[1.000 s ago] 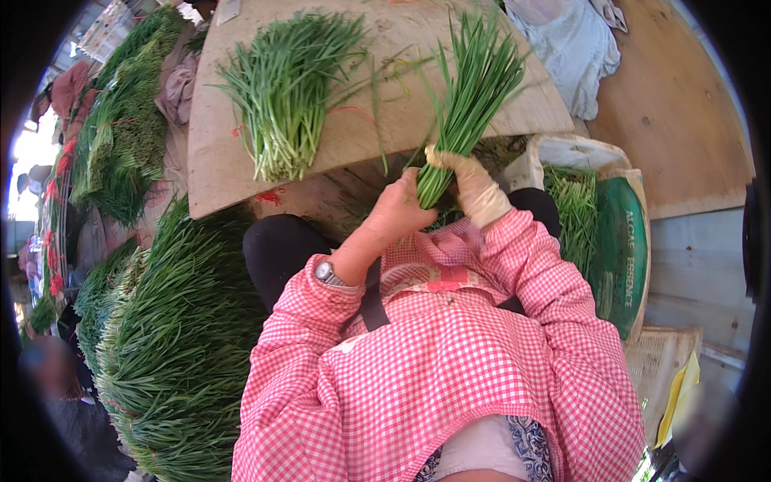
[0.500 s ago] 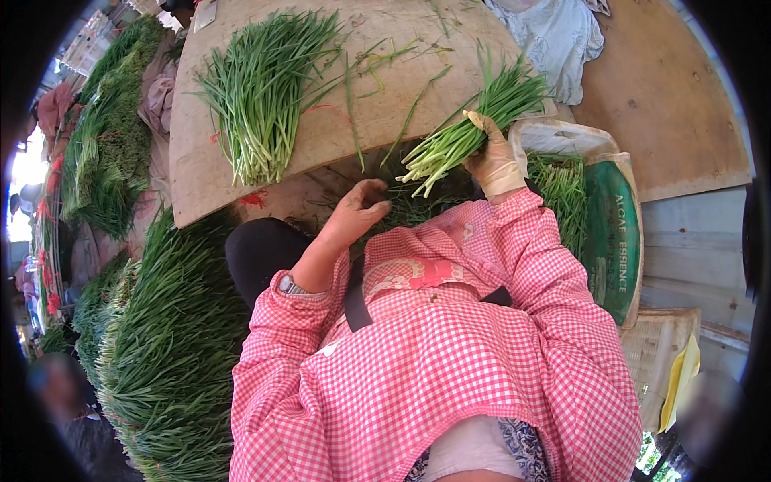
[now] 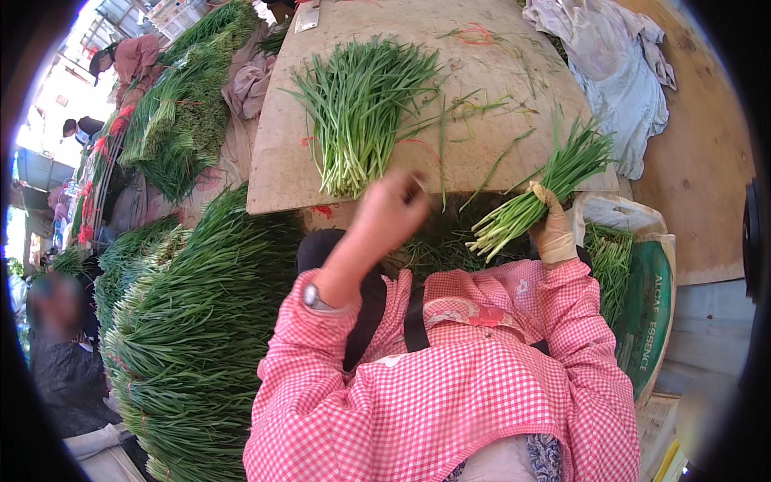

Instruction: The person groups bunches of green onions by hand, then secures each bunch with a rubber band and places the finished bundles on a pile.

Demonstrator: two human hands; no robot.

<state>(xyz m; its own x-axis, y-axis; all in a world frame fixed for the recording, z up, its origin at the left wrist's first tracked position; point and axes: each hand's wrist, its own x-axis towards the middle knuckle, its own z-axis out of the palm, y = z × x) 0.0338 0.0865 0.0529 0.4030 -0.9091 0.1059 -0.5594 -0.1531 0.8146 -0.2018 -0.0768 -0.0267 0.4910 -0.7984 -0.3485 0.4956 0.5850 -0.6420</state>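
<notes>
My right hand (image 3: 552, 228), in a pale glove, is wrapped round a bunch of garlic chives (image 3: 554, 181). The bunch is tilted, its pale cut ends pointing down to the left and its green leaves up to the right. My bare left hand (image 3: 391, 210) is raised at the near edge of the wooden board (image 3: 277, 120). Motion smears its fingers, so their hold is unclear. Just beyond it a larger bunch of garlic chives (image 3: 361, 112) lies on the board, stems toward me. Loose leaves (image 3: 490, 169) are scattered to the right of that bunch.
Stacked chives (image 3: 185, 337) form a big pile at my left, with more greens (image 3: 193, 88) farther back. At my right stands a white crate (image 3: 618, 210) with a green sack (image 3: 646, 313) and chive trimmings. Pale cloth (image 3: 614, 72) hangs at the board's far right. Other people are at the left.
My left hand has risen from my lap to the board's edge, toward the larger bunch. My right hand still grips its chives. The whole view has shifted.
</notes>
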